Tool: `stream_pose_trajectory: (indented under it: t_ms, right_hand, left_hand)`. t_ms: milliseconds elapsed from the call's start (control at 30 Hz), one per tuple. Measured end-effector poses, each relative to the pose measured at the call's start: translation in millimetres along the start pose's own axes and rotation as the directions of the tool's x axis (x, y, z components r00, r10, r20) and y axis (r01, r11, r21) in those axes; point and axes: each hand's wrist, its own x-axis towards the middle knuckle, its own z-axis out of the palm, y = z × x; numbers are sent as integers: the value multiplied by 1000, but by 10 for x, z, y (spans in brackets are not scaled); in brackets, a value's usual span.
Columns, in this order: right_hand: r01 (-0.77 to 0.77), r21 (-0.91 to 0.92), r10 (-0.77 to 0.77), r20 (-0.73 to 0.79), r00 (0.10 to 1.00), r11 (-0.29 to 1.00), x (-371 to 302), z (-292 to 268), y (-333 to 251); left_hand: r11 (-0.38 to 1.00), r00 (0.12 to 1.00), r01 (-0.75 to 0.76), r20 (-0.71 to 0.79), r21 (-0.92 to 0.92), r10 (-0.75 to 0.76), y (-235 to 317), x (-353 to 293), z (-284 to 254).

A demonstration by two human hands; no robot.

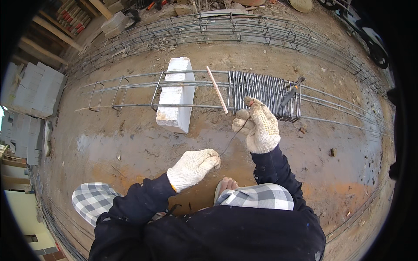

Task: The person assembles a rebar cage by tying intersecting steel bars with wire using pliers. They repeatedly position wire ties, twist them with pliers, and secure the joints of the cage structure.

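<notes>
A thin dark tie wire stretches between my two hands, both in off-white knitted gloves. My left hand pinches its lower end, low in front of my body. Higher up, my right hand has its fingers curled round the other end, close to the near edge of a tight row of steel stirrups. Those stirrups sit around long reinforcing bars. A dark-handled hand tool with a metal head rests at the row's right end. Left of the row, a narrow wooden strip lies slanted across the bars.
A white block stands under the bars, left of centre. Further left are spaced stirrups. Long rebar cages lie behind on muddy ground. White blocks are stacked far left; a motorcycle stands far right.
</notes>
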Motion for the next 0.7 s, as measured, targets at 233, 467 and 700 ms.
stream_pose_trajectory:
  t_ms: [233, 467, 700]
  right_hand:
    - [36, -664, 56, 118, 991, 747, 207, 113, -557]
    - [205, -912, -73, 246, 967, -357, 975, 194, -234]
    - [139, -873, 6, 154, 988, -467, 1298, 308, 88]
  left_hand:
    - [825, 932, 356, 105, -438, -347, -197, 43, 329]
    - [444, 603, -61, -387, -894, -697, -352, 83, 405]
    - [330, 413, -129, -353, -935, -839, -372, 128, 363]
